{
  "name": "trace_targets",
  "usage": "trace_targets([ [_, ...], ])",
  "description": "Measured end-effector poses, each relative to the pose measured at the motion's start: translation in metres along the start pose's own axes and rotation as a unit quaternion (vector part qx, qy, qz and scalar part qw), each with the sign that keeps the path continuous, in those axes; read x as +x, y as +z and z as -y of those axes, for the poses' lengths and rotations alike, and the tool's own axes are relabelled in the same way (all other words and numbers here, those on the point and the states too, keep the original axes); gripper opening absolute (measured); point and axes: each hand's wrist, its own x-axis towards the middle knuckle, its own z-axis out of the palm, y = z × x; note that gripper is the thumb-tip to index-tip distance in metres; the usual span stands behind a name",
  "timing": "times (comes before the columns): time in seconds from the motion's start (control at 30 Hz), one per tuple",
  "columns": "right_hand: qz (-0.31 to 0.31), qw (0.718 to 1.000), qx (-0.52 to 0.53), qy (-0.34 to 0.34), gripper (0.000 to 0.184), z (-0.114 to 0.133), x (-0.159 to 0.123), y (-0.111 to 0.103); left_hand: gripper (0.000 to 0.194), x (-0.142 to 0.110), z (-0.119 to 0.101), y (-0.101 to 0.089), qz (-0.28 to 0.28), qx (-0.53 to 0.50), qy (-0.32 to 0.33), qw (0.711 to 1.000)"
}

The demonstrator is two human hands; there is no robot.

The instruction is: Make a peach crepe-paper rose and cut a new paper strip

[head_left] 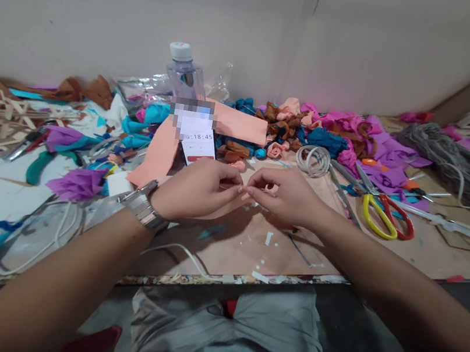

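Note:
My left hand (197, 190), with a metal watch on its wrist, and my right hand (287, 194) meet over the middle of the table, thumbs and fingertips pinched together. Between them they hold a strip of peach crepe paper (216, 211), which runs beneath my left fingers; most of it is hidden. A phone (198, 142) showing a timer leans just beyond my left hand. Near it lie a curved peach paper piece (156, 155) and a flat peach paper strip (242, 124). Rolled paper roses (277, 149) are heaped behind my right hand.
Scissors (381, 215) with yellow and red handles and a glue gun (440, 219) lie at right, near grey yarn (437, 153). A wire coil (313, 161) sits behind my right hand. A bottle (184, 77) stands at back; wooden sticks (0, 117) and a purple paper flower (77, 183) are left.

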Motion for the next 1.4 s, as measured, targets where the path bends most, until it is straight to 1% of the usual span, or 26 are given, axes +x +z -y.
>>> trace_targets([
  [0.17,-0.026,1.0,0.004,-0.014,0.009,-0.002,0.0,0.002,0.035,-0.001,0.001,0.001,-0.005,-0.028,-0.006,1.0],
  [0.3,-0.048,0.998,0.0,-0.03,0.007,-0.002,0.0,0.004,0.036,-0.002,0.001,0.0,-0.01,-0.024,-0.007,1.0],
  [0.47,-0.085,0.991,-0.054,-0.093,0.007,-0.001,0.001,0.003,0.034,-0.002,0.001,-0.003,-0.032,-0.044,-0.006,0.999],
  [0.57,-0.096,0.985,-0.083,-0.117,0.008,-0.001,0.0,0.003,0.033,-0.002,0.002,-0.004,-0.024,-0.06,0.0,0.998],
  [0.73,-0.093,0.985,-0.093,-0.114,0.009,-0.002,-0.001,0.003,0.033,-0.001,0.005,-0.004,-0.008,-0.075,-0.004,0.997],
  [0.93,-0.057,0.976,-0.135,-0.16,0.014,0.0,0.0,0.0,0.032,0.0,0.009,-0.008,0.036,-0.108,-0.014,0.993],
  [1.03,-0.044,0.975,-0.142,-0.164,0.016,0.002,0.0,-0.001,0.028,0.0,0.01,-0.01,0.05,-0.12,-0.021,0.991],
  [1.3,-0.043,0.973,-0.144,-0.173,0.017,0.003,-0.001,0.0,0.025,0.0,0.01,-0.011,0.064,-0.175,-0.034,0.982],
  [1.4,-0.048,0.971,-0.142,-0.186,0.018,0.003,-0.001,0.0,0.029,0.0,0.009,-0.01,0.065,-0.192,-0.054,0.978],
])
